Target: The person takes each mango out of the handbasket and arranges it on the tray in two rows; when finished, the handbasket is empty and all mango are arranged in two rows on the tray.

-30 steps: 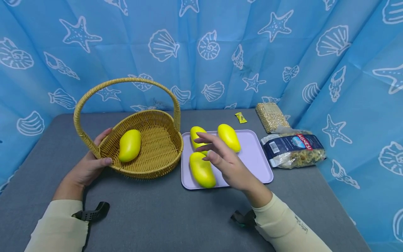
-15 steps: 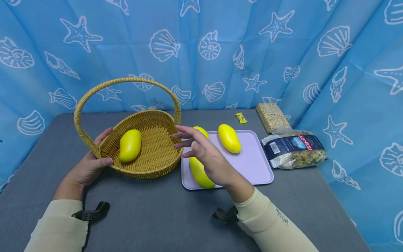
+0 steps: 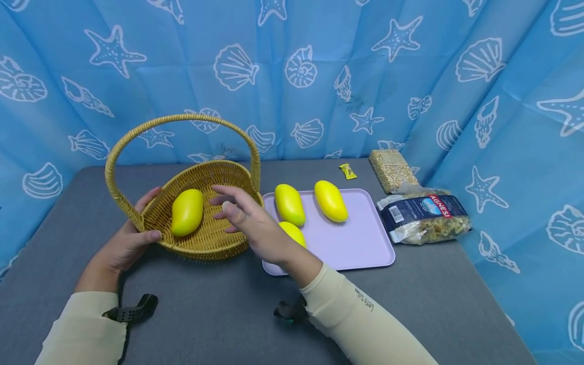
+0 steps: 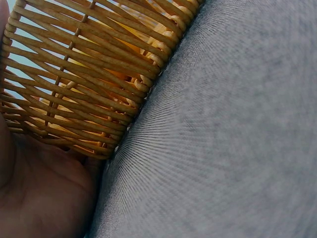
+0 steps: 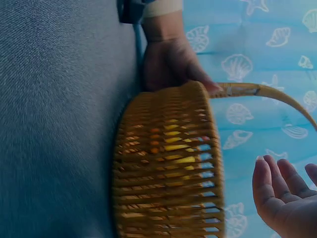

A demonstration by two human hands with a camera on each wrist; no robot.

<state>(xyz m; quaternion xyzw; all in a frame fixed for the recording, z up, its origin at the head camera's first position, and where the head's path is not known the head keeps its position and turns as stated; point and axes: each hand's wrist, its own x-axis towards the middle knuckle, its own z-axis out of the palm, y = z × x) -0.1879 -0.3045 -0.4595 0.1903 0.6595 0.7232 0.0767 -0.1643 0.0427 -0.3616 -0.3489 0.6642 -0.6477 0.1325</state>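
On the left of the table stands a wicker basket (image 3: 228, 248) with a tall arched handle, and a single yellow mango (image 3: 187, 212) lies inside it. My left hand (image 3: 130, 243) grips the basket's left end, thumb over the rim; the left wrist view shows the palm (image 4: 44, 188) against the woven side. My right hand (image 3: 260, 228) hovers over the basket's right part, fingers loosely bent and holding nothing. To the right, a lilac tray (image 3: 360, 238) bears three more mangoes: one at back left (image 3: 289, 204), one at back right (image 3: 330, 201), and a front one (image 3: 293, 232) partly hidden by my right hand.
A small yellow wrapped candy (image 3: 348, 171) lies behind the tray. At the right are a vacuum-packed block of grains (image 3: 393, 170) and a labelled pasta bag (image 3: 424, 217). A blue seashell curtain (image 3: 292, 91) hangs behind the grey table (image 3: 205, 314).
My right hand has moved left from above the tray to over the basket, uncovering the back-left mango. My left hand and the basket stay in place.
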